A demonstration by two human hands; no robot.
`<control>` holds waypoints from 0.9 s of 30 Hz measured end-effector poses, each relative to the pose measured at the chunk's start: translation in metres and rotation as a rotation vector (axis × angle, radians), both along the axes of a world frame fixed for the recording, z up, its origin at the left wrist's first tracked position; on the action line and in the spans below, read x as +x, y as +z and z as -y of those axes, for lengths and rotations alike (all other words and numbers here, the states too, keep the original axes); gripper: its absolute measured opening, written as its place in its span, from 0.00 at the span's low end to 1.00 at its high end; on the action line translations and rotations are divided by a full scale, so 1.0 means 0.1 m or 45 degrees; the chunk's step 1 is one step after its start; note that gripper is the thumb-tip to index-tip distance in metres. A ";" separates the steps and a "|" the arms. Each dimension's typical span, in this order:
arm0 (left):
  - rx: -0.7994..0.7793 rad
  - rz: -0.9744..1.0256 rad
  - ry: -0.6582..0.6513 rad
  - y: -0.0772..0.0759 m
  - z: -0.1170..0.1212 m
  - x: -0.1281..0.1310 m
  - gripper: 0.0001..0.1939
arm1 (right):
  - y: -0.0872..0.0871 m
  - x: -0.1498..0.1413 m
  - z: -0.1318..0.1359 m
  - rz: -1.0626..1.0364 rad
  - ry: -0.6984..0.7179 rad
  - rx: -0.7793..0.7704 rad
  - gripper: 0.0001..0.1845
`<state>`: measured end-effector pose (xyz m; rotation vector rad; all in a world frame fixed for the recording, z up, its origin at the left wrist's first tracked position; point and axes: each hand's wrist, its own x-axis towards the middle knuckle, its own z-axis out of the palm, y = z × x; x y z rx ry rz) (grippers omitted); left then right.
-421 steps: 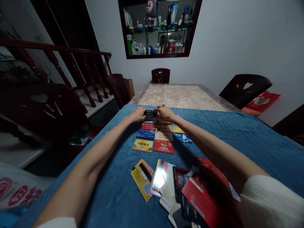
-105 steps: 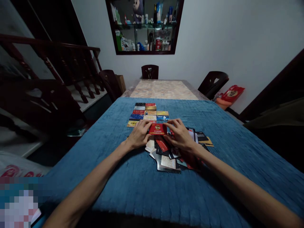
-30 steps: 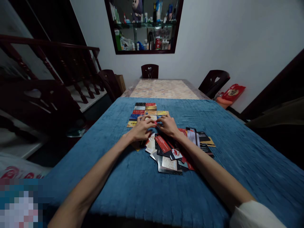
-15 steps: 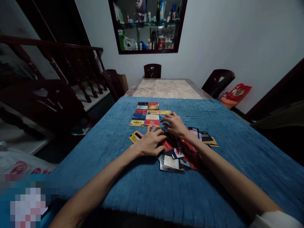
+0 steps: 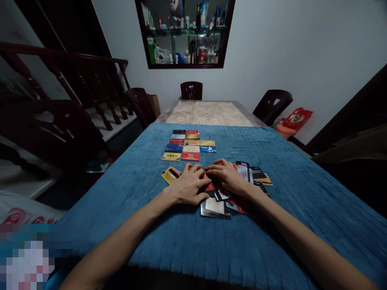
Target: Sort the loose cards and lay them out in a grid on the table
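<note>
A loose pile of plastic cards lies on the blue cloth under both hands. My left hand (image 5: 188,186) rests palm down on its left side, fingers spread and bent, touching a red card (image 5: 209,187). Close beside it, my right hand (image 5: 230,178) lies over the middle of the pile, its stretched fingertips meeting the left ones. Its fingers partly hide the cards below. A silver card (image 5: 208,210) shows at the pile's near edge, a yellow card (image 5: 168,177) at its left, a black card (image 5: 259,173) at its right. Beyond are neat columns of overlapping cards, including a gold card (image 5: 171,156) and a blue card (image 5: 208,149).
The blue cloth (image 5: 121,201) covers the near part of the table; a patterned top (image 5: 208,112) shows behind. Dark wooden chairs (image 5: 191,91) stand around it. A stair railing (image 5: 60,56) is at left, a red bag (image 5: 298,119) at right.
My right hand has drawn back from the card columns to the pile, uncovering the blue card in the right column. My left hand stays on the pile. The view has shifted slightly.
</note>
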<state>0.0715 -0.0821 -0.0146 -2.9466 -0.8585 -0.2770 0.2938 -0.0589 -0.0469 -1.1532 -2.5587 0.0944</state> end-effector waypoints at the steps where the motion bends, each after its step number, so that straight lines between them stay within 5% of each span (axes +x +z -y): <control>1: -0.006 0.008 -0.007 0.01 -0.01 -0.02 0.16 | 0.02 0.00 0.02 0.021 -0.002 0.016 0.26; 9: -0.023 0.084 0.036 0.01 -0.07 -0.09 0.16 | 0.13 0.05 0.13 0.049 0.066 0.096 0.13; 27: -0.073 0.085 0.045 -0.01 -0.10 -0.11 0.10 | 0.11 0.09 0.13 -0.111 0.134 0.051 0.15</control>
